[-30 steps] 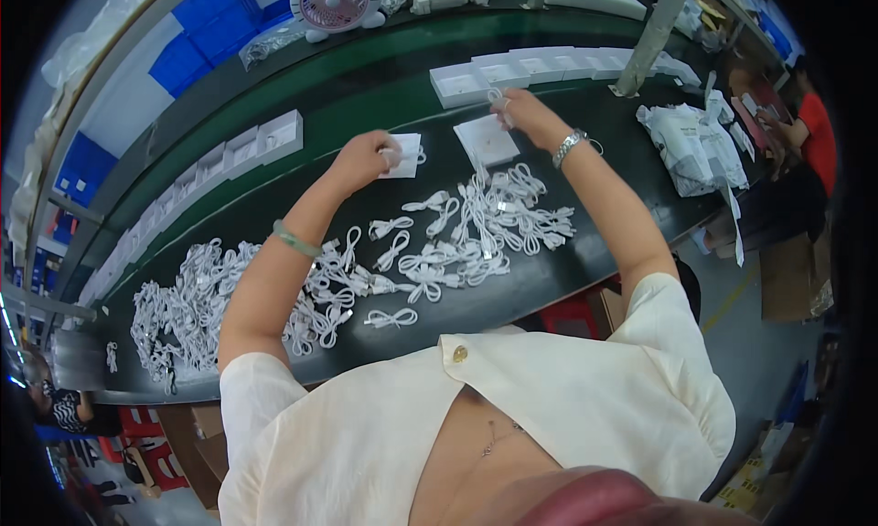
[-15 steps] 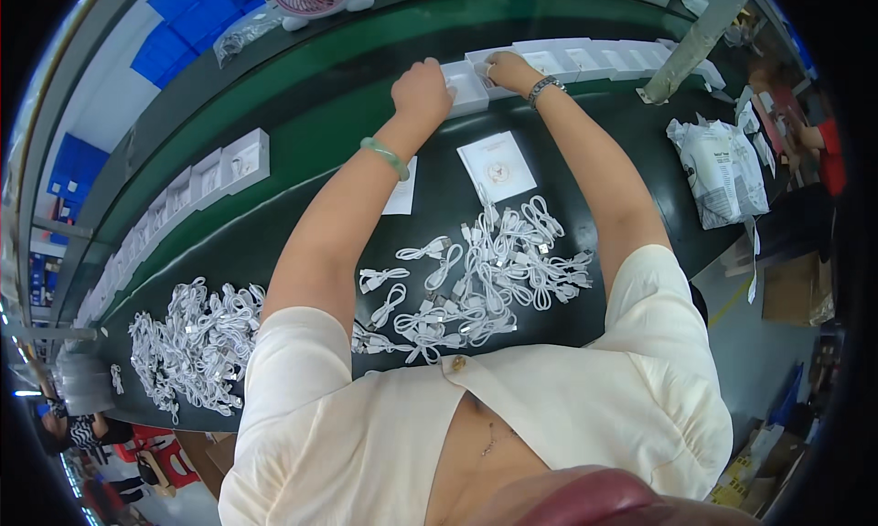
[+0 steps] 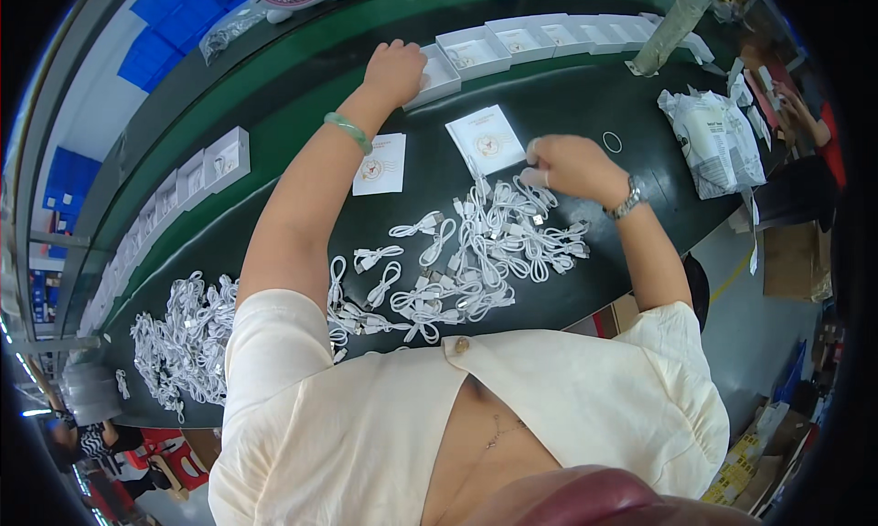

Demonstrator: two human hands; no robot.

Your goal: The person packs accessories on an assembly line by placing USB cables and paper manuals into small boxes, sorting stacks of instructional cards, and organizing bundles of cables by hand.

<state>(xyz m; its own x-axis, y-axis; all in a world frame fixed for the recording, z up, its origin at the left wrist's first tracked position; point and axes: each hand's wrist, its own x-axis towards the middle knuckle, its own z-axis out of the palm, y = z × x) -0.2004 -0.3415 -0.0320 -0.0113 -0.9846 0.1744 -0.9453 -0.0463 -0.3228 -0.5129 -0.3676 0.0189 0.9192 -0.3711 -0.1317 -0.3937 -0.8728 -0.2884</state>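
- Drawn back from the white boxes [image 3: 517,43] in the head view, the right hand [image 3: 583,169] is now at the white cables [image 3: 494,238] — just right of the card stack [image 3: 487,140], fingers curled; whether they pinch a cable cannot be told.
- Left hand [image 3: 396,73], fingers bent, reaches the end box [image 3: 437,80], beyond and left of the card stack — its grip is hidden.
- White cables lie mostly on the card stack's near side.

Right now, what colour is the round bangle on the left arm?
The round bangle is pale green, clearest in the head view.
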